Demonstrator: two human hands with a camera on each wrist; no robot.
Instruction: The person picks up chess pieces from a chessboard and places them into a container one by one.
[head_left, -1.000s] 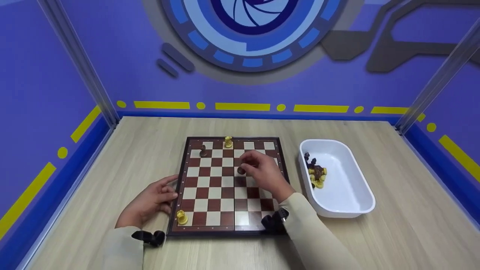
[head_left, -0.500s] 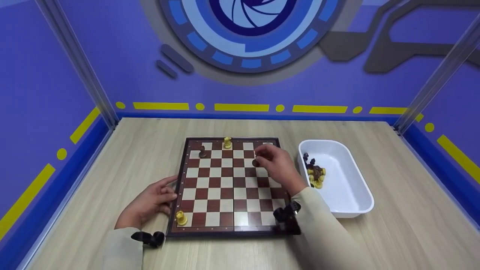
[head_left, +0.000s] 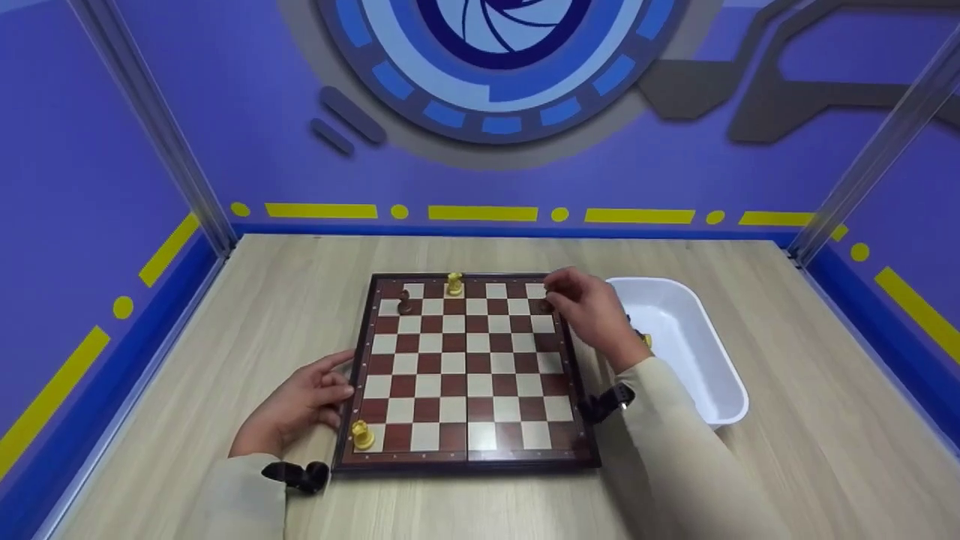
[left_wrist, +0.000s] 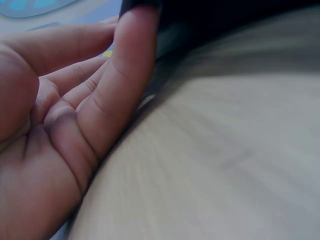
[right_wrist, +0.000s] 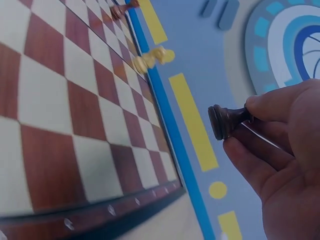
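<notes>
Dark brown, the held piece [right_wrist: 225,121] is pinched between the thumb and fingertips of your right hand [head_left: 596,311]. Your thumb presses near its narrow top, and its wide base points away from your palm, toward the board [head_left: 480,367]. From the right wrist you can see a gap between that base and the squares, so you have it raised over the board, near the far right corner as the head view shows it.

Your left hand [head_left: 306,401] rests at the board's left edge, its fingers loosely bent, with fingertips touching the black side; it grips no piece.

Just beyond your left fingers, toward your body, a yellow rook [head_left: 363,435] stands upright in the board's near left corner. Well to the left of your right fingertips, a yellow knight [head_left: 454,284] stands on the far row, and farther left again is a brown piece [head_left: 405,303], also upright.

To the right of your right fingers sits the white tray [head_left: 682,352]. Your sleeve [head_left: 675,427] hides part of it; beside your wrist a bit of a yellow piece [head_left: 646,340] shows inside.
</notes>
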